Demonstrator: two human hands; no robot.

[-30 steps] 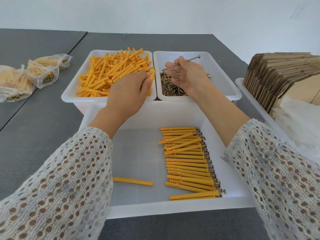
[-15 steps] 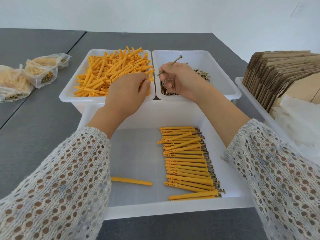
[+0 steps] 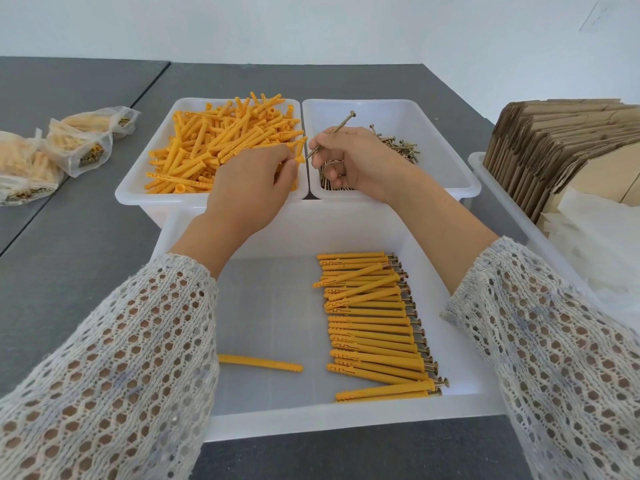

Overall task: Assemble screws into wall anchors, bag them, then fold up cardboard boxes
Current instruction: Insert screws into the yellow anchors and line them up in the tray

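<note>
A: Fingers (image 3: 313,147) of right hand (image 3: 356,164) pinch one screw (image 3: 334,133), tip aimed left. Left hand (image 3: 249,188) grips an anchor (image 3: 298,160) over the anchor bin (image 3: 138,188).

B: Step: insertion. Next needs tip aligned with anchor mouth; finished pairs lie in the near tray (image 3: 346,422).

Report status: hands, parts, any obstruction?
Right hand pinching long brass screw, tip toward left hand gripping yellow plastic wall anchor. Not yet inserted. Nothing in the way.

Both arms wear loose, cream-white openwork knit sleeves (image 3: 114,368). The mesh is honeycomb-patterned. Both hands are bare.
</note>
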